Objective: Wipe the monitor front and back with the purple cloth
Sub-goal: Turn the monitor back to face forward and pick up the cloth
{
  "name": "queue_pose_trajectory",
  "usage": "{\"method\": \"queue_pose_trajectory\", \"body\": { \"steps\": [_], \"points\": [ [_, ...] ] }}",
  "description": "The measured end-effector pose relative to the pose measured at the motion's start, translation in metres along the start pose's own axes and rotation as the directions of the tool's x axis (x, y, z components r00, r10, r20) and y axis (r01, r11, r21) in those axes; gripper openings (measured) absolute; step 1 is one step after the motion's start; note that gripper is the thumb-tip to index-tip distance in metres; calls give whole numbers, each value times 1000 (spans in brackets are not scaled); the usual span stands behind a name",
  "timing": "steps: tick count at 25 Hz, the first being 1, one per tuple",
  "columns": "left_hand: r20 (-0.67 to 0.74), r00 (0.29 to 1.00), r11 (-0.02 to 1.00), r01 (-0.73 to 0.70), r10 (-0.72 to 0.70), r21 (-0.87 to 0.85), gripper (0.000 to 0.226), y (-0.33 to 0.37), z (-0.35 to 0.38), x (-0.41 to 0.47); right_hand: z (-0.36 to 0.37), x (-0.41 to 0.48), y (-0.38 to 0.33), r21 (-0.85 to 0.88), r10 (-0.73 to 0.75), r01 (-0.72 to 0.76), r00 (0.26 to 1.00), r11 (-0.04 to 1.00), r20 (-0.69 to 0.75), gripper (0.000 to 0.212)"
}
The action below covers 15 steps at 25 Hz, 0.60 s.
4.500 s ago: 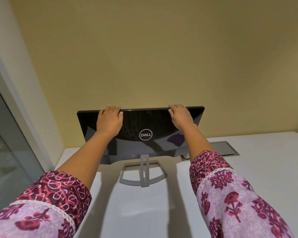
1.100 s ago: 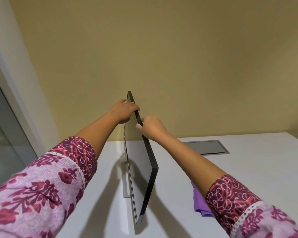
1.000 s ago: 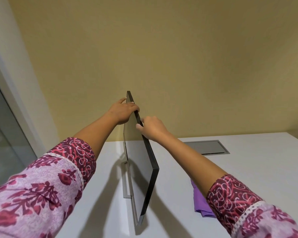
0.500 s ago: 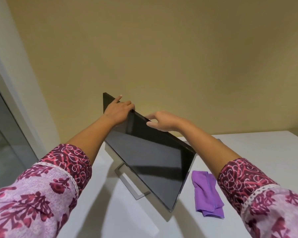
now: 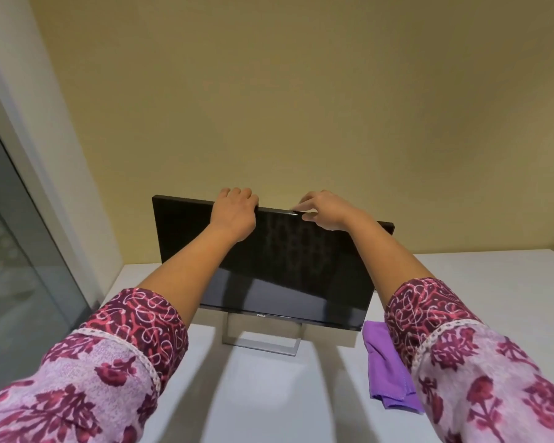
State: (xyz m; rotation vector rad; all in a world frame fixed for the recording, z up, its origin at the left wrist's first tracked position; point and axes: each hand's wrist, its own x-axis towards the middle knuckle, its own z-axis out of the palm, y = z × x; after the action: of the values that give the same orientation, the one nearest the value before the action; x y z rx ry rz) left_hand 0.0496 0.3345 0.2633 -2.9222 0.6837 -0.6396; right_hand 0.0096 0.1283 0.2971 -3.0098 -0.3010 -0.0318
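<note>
The black monitor (image 5: 288, 266) stands on its silver stand (image 5: 260, 343) on the white table (image 5: 269, 398), with its dark screen turned toward me. My left hand (image 5: 234, 212) grips the top edge left of centre, fingers curled over the back. My right hand (image 5: 322, 211) holds the top edge right of centre, fingers behind and thumb on the front. The purple cloth (image 5: 387, 372) lies folded on the table by the monitor's lower right corner, partly hidden by my right sleeve.
A yellow wall (image 5: 301, 107) rises close behind the monitor. A glass panel with a pale frame (image 5: 20, 251) borders the table on the left. The table extends to the right past the monitor.
The monitor has been swung round on the table from back-facing, through edge-on, to screen-facing. Both hands stayed on its top edge. The cloth came into view at the right.
</note>
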Motion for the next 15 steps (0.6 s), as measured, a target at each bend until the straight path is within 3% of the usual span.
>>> {"method": "queue_pose_trajectory", "body": {
  "steps": [8, 15],
  "points": [
    [19, 996, 996, 92, -93, 11, 29, 14, -3, -4, 5, 9, 2, -60, 82, -88, 991, 994, -109, 33],
    [-75, 980, 957, 163, -186, -240, 30, 3, -2, -18, 8, -15, 35, 315, 91, -22, 975, 949, -204, 31]
  ]
}}
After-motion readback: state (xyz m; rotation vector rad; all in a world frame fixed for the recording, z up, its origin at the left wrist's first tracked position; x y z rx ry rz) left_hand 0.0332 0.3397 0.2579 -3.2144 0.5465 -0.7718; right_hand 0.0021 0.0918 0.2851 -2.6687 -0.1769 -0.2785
